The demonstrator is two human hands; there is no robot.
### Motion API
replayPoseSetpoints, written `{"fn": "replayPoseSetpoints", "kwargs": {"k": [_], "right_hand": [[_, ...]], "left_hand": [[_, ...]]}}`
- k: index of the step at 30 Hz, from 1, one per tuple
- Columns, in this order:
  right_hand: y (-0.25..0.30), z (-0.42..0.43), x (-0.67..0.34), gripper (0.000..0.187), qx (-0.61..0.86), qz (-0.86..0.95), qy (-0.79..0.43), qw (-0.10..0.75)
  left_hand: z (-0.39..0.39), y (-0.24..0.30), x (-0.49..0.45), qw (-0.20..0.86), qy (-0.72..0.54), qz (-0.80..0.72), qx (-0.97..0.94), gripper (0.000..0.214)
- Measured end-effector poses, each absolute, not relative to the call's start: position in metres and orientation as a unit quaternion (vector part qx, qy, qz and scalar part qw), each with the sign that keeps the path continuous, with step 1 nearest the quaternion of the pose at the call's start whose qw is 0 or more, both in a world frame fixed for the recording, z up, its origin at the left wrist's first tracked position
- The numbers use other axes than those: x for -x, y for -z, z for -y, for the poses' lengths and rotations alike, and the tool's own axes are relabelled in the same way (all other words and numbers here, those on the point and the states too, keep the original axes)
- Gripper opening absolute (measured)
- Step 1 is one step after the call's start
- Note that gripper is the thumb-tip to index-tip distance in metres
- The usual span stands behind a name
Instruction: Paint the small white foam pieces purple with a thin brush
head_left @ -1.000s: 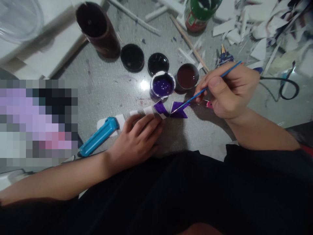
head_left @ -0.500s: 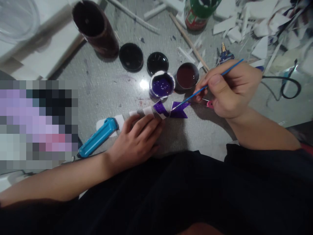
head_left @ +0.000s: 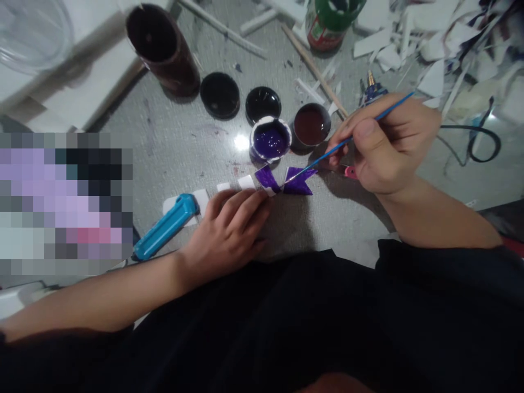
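My right hand (head_left: 393, 144) pinches a thin blue paintbrush (head_left: 329, 154) between thumb and fingers. Its bristle tip is at the gap between two small purple-painted pieces. The right piece (head_left: 298, 182) has a notched end, like a ribbon tail; the left piece (head_left: 267, 178) still shows white along its lower edge. Lying flat on the table, my left hand (head_left: 229, 229) has its fingers stretched out, fingertips at the left purple piece and small white pieces (head_left: 246, 182). Just above the painted pieces stands an uncovered pot of purple paint (head_left: 270, 141).
A blue utility knife (head_left: 166, 226) lies left of my left hand. Behind the paint pot are a cup of dark reddish liquid (head_left: 311, 125), two black lids (head_left: 220, 95), a tall dark container (head_left: 164, 52) and a green-red jar (head_left: 329, 27). White scraps (head_left: 429, 33) crowd the upper right.
The view has shifted slightly. My right hand and the brush have moved very little, the tip edging slightly left and down along the gap. My left hand stays in place.
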State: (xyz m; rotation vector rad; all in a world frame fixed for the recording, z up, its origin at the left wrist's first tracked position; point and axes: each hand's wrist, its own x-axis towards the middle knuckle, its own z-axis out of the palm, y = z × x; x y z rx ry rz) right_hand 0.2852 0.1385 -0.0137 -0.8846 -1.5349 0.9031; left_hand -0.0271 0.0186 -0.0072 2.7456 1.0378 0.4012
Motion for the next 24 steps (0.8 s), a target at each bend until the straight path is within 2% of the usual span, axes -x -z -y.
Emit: {"fn": "replayPoseSetpoints", "kwargs": {"k": [6,11,17,24], "right_hand": [[0.0105,-0.1319,-0.2856,0.029,0.399,0.640,-0.395,0.524],[0.0094,-0.1317,-0.2799,0.034,0.403,0.655,-0.348,0.537],[0.0147,-0.1328,-0.2791,0.038,0.399,0.655,-0.339,0.544],[0.0150,-0.1352,-0.2787,0.037,0.376,0.665,-0.336,0.551]], "left_hand": [[-0.0173,0.0111,0.0297,0.111,-0.119,-0.353,-0.921,0.074],[-0.0198,0.0089,0.0277,0.080,-0.130,-0.334,-0.930,0.068],[-0.0196,0.0082,0.0269,0.102,-0.134,-0.344,-0.924,0.072],[-0.0219,0.0051,0.0263,0.064,-0.139,-0.331,-0.931,0.062]]}}
